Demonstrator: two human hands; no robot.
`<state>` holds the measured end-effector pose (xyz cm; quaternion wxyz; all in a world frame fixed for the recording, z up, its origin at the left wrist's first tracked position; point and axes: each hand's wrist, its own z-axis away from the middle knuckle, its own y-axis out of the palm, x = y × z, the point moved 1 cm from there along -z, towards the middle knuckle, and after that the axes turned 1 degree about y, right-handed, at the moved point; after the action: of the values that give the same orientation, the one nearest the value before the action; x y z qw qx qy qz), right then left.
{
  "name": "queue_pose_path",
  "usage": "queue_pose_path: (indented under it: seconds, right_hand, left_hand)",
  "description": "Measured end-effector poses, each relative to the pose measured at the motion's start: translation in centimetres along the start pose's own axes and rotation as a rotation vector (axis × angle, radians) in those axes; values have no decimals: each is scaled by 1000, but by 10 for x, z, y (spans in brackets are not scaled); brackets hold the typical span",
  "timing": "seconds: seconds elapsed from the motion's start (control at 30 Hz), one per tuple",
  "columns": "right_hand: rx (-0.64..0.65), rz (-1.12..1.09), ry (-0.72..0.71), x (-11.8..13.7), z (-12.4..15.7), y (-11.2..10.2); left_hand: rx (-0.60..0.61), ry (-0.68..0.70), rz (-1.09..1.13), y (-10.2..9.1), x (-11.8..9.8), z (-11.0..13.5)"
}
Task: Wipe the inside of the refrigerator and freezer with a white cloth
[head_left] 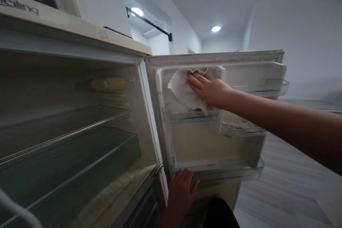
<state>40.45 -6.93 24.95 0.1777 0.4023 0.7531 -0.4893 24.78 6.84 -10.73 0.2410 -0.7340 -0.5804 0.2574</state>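
Observation:
An old cream fridge stands open, and its door (213, 142) swings out to the right. My right hand (210, 88) presses a white cloth (181, 89) flat against the upper inner panel of the door, just above a small clear door shelf (192, 115). My left hand (181, 188) rests with fingers laid flat on the lower edge of the door, by the bottom door shelf (229, 172). It holds nothing.
The fridge interior (66, 131) at left has glass shelves with nothing on them and a lamp housing (108, 84) on its right wall. More clear bins (267, 87) line the door's right side. Grey floor (280, 192) lies to the right.

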Motion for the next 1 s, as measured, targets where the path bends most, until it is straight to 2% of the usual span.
queue_pose_path:
  seconds: [0.1, 0.2, 0.3, 0.37, 0.43, 0.53, 0.67, 0.83, 1.0]
  right_hand:
    - [36, 80, 94, 5, 6, -5]
    - [96, 126, 125, 10, 5, -7]
    - [204, 52, 143, 12, 0, -9]
    - [334, -129, 151, 10, -5, -9]
    - [423, -412, 97, 6, -11, -10]
    - [394, -781, 7, 2, -19, -10]
    - [384, -997, -27, 14, -29, -8]
    - [447, -905, -68, 44, -51, -9]
    - [501, -757, -83, 43, -67, -5]
  left_hand:
    - [-7, -9, 2, -1, -1, 0]
    - [-4, -17, 3, -3, -3, -1]
    - [11, -16, 0, -3, -4, -1]
    - [20, -14, -9, -2, -5, -1]
    - [25, -18, -21, -2, -5, -1]
    - [33, -35, -21, -1, -5, -1]
    - [24, -35, -24, -3, -6, -2]
    - [27, -50, -25, -3, -7, -3]
    - [44, -59, -1, -5, -8, -5]
